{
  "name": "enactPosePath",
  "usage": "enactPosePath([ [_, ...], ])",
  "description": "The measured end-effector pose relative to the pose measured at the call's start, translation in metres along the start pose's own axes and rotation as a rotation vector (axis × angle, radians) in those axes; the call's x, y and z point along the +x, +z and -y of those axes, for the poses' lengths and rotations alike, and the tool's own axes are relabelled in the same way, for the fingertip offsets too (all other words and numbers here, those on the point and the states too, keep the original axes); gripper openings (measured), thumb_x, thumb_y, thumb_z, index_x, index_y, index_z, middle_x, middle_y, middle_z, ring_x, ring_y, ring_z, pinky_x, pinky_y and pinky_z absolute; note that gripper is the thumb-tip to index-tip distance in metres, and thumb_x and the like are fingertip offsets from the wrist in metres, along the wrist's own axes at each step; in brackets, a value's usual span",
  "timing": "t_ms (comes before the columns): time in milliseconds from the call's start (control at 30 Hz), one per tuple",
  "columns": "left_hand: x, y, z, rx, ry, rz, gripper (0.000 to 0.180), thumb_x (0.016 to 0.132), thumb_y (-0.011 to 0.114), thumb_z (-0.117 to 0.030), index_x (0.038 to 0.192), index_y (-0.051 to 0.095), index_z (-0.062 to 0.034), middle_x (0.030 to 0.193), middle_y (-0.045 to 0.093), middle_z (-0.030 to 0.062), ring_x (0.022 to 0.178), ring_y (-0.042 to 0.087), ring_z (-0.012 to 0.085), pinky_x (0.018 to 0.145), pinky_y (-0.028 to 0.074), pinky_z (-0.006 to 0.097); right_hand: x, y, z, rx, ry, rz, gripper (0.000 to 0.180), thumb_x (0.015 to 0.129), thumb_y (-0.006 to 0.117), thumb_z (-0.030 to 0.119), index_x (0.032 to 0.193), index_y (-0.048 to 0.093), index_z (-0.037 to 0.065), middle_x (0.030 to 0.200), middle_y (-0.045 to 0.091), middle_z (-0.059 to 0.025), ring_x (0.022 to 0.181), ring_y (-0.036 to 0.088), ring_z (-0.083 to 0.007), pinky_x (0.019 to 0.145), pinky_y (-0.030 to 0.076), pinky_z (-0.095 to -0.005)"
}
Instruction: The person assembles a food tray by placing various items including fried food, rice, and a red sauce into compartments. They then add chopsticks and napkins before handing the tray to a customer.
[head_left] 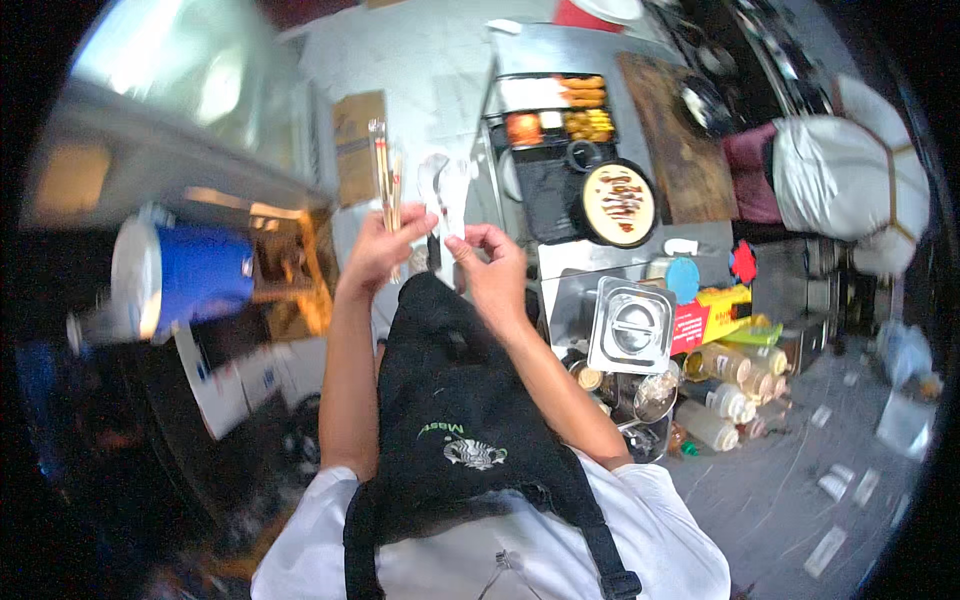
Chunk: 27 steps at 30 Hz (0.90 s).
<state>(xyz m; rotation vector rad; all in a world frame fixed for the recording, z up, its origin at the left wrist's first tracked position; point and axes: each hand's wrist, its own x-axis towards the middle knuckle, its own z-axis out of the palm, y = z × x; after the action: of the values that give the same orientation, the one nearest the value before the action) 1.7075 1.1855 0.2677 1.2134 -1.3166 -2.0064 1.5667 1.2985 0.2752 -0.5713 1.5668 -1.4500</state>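
My left hand is closed around several thin chopsticks, which look wrapped and carry red marks near their top. Beside it, my right hand pinches the lower end of a pale plastic spoon. A second pale spoon shape overlaps it near the left fingertips; which hand bears it I cannot tell. Both hands are raised in front of my black apron. To their right, a black compartment tray holds food, next to a round black dish of yellow food with brown sauce.
A steel lid, several squeeze bottles and a red-yellow box crowd the right. Behind them are a wooden board and another person's sleeve. On the left stand a blue bucket and wooden stool-like legs.
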Motion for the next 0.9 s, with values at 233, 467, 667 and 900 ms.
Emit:
enactPosePath([
  [233, 0.125, 0.017, 0.012, 0.208, -0.130, 0.256, 0.018, 0.094, 0.073, -0.019, 0.103, 0.073, -0.0040, 0.082, 0.065, -0.0056, 0.057, 0.046, 0.0021, 0.051, 0.036, 0.021, 0.090, 0.019, -0.068, 0.208, 0.028, -0.361, 0.019, 0.093, 0.074, 0.011, 0.089, 0.056, 0.005, 0.085, 0.067, -0.0018, 0.075, 0.062, -0.0061, 0.059, 0.043, -0.0220],
  [467, 0.217, 0.063, -0.025, 0.689, -0.136, 0.975, 0.034, 0.099, 0.066, -0.026, 0.114, 0.068, 0.0041, 0.094, 0.071, 0.0110, 0.083, 0.065, 0.0175, 0.071, 0.051, 0.032, 0.093, 0.015, -0.051, 0.856, 0.199, -0.675, 0.022, 0.098, 0.065, 0.010, 0.116, 0.064, -0.003, 0.102, 0.070, -0.0089, 0.087, 0.069, -0.0186, 0.084, 0.059, -0.0344],
  [667, 0.265, 0.121, -0.011, 1.307, 0.159, 1.395, 0.045, 0.102, 0.046, -0.042, 0.111, 0.057, 0.0006, 0.108, 0.066, 0.0313, 0.107, 0.059, 0.0519, 0.089, 0.045, 0.058, 0.080, 0.040, -0.084, 1.303, -0.002, -1.095, 0.017, 0.099, 0.065, 0.015, 0.109, 0.065, 0.002, 0.105, 0.067, -0.0061, 0.097, 0.066, -0.0180, 0.093, 0.056, -0.0360],
  [900, 0.277, 0.165, 0.021, 1.699, 0.332, 1.499, 0.039, 0.097, 0.055, -0.035, 0.112, 0.059, 0.0002, 0.105, 0.067, 0.0322, 0.104, 0.062, 0.0503, 0.090, 0.048, 0.058, 0.147, 0.052, -0.112, 1.379, 0.070, -1.253, 0.013, 0.098, 0.068, 0.026, 0.104, 0.067, 0.015, 0.088, 0.064, 0.0086, 0.080, 0.053, -0.0043, 0.069, 0.040, -0.0239],
])
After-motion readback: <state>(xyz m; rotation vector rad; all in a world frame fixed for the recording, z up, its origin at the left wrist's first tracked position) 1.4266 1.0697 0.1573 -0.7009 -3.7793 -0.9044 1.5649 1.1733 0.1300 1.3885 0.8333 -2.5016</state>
